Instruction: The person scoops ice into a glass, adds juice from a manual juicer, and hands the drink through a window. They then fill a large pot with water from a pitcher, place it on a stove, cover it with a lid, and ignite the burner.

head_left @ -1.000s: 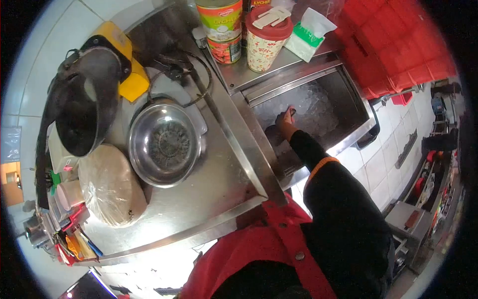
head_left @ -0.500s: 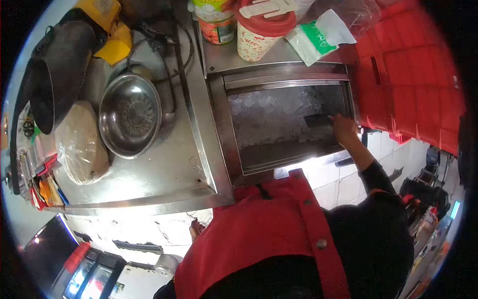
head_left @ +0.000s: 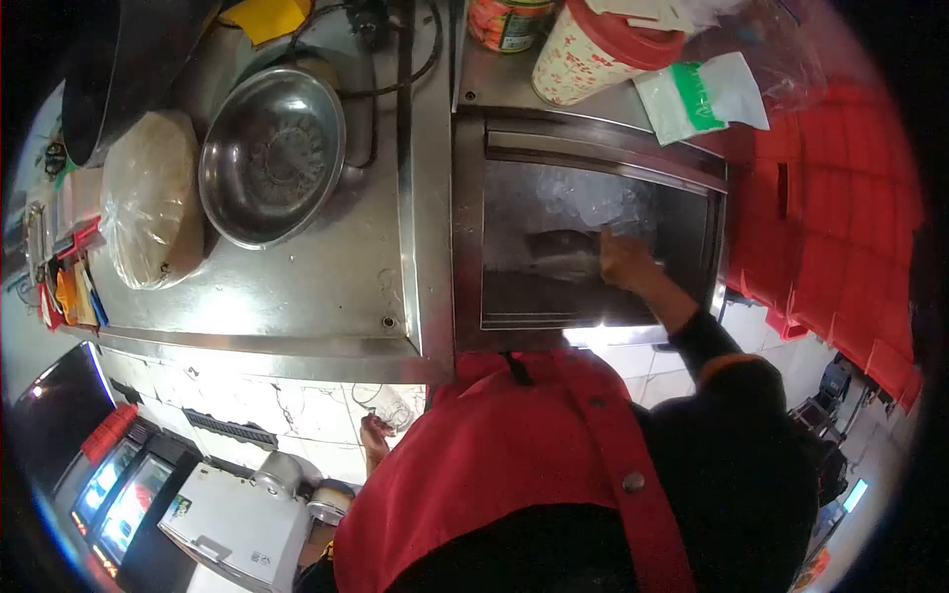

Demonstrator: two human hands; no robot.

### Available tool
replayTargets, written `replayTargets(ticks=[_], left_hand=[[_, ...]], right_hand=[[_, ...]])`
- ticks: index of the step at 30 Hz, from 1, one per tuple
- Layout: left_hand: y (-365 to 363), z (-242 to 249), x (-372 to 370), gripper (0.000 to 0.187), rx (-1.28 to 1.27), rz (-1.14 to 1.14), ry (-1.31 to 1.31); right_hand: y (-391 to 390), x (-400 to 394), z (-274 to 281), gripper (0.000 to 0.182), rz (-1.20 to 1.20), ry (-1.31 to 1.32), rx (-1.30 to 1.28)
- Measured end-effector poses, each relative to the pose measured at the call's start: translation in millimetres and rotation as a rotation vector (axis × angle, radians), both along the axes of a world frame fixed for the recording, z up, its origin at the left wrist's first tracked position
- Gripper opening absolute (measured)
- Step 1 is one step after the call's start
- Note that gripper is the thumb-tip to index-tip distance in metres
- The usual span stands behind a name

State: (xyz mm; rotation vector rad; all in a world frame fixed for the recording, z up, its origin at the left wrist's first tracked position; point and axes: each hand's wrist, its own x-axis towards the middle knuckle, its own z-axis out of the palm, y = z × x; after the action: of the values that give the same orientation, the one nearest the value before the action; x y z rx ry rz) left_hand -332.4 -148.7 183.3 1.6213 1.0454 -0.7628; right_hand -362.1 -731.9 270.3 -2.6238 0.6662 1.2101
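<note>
My right hand (head_left: 630,265) is closed round the handle of a dark ice scoop (head_left: 561,249). The scoop is inside a metal ice bin (head_left: 470,247) set into the counter, its blade pointing left. Ice cubes (head_left: 588,196) lie heaped toward the bin's back. Low at my left side, beside the red apron (head_left: 494,455), my left hand (head_left: 375,435) is partly visible with fingers curled at what looks like a clear glass (head_left: 393,407). The glass blends with the white tiles behind it, and the apron hides part of that arm.
Left of the bin, a steel bowl (head_left: 272,158) and a tied plastic bag (head_left: 148,203) stand on the steel counter (head_left: 297,296). Behind it are a red-lidded cup (head_left: 583,59), a can (head_left: 507,25) and a green-white packet (head_left: 697,97). Red crates (head_left: 830,227) rise at the right.
My right hand and the scoop have moved left and toward me within the bin. The view has shifted, and more of my left hand and the clear glass now shows.
</note>
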Motion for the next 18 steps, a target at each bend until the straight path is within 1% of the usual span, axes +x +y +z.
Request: replayTargets(ticks=[1, 3, 4, 6, 7, 8, 9, 10, 11, 12, 13, 15, 17, 18], left_hand=[[1.9, -2.0, -1.5, 0.025, 0.003, 0.016, 0.013], [4.2, -5.9, -4.9, 0.025, 0.005, 0.045, 0.040], [4.6, -8.0, -8.9, 0.025, 0.008, 0.053, 0.052], [4.5, -9.4, -15.2, 0.025, 0.011, 0.057, 0.063], [2.5, -8.7, -20.0, 0.025, 0.014, 0.043, 0.043], [-0.4, -8.7, -24.3, 0.025, 0.016, 0.032, 0.021], [-2.6, -7.1, -27.1, 0.026, 0.020, 0.016, 0.003], [-5.5, -7.4, -27.6, 0.026, 0.021, -0.001, -0.012], [-9.4, -9.2, -28.0, 0.026, 0.019, -0.012, -0.034], [-13.4, -9.3, -28.9, 0.026, 0.019, -0.020, -0.057], [-17.8, -10.6, -28.4, 0.026, 0.016, -0.030, -0.080], [-24.5, -10.9, -27.8, 0.026, 0.019, -0.039, -0.109], [-31.9, -11.4, -27.8, 0.026, 0.007, -0.038, -0.115], [-31.8, -9.4, -27.7, 0.026, 0.004, -0.048, -0.122]], right_hand=[[-10.4, -8.2, 5.2, 0.048, 0.012, 0.006, -0.001], [-28.0, -28.7, 10.2, 0.048, -0.084, 0.071, -0.053], [-25.0, -35.7, 2.0, 0.048, -0.080, 0.075, -0.052], [-11.6, -54.4, -28.5, 0.034, -0.051, 0.101, -0.463], [-16.8, -49.9, -41.5, 0.034, -0.047, 0.107, -0.461], [-31.4, -36.1, -58.2, 0.032, -0.125, 0.099, -0.423], [-35.4, -35.4, -70.9, 0.030, -0.212, 0.101, -0.381], [-36.7, -48.9, -82.9, 0.030, -0.219, 0.108, -0.381], [-50.1, -61.2, -97.4, 0.029, 0.034, -0.028, -0.330], [-56.9, -58.9, -93.3, 0.027, 0.295, -0.159, -0.275], [-64.0, -53.1, -91.0, 0.027, 0.309, -0.167, -0.287], [-68.0, -48.8, -76.6, 0.031, 0.011, 0.110, -0.017], [-49.1, -19.8, -19.8, 0.033, -0.023, 0.108, -0.043], [-40.2, -13.1, -4.9, 0.035, -0.068, 0.105, -0.059]])
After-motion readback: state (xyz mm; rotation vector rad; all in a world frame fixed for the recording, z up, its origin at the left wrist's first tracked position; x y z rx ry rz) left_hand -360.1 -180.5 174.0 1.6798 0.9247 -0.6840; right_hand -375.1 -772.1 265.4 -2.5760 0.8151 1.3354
